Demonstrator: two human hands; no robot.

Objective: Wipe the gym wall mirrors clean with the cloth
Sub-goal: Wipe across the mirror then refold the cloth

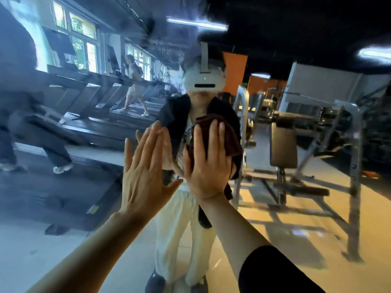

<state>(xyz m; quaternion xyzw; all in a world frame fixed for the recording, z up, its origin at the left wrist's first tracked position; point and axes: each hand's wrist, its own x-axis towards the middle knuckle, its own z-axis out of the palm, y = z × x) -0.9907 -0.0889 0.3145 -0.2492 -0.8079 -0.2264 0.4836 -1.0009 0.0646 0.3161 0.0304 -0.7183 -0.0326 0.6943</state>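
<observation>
The mirror (63,208) is smooth, glossy glass, hazy with smears at its left. The cloth (213,123) is dark reddish-brown, soft, matt fabric. Reflected bench padding (283,144) looks like dull leatherette on painted metal.

Two bare forearms, left hand (143,182) without rings, right hand (208,163) also plain, black sleeve (275,273) behind the right forearm (ends near the elbow), short nails
</observation>
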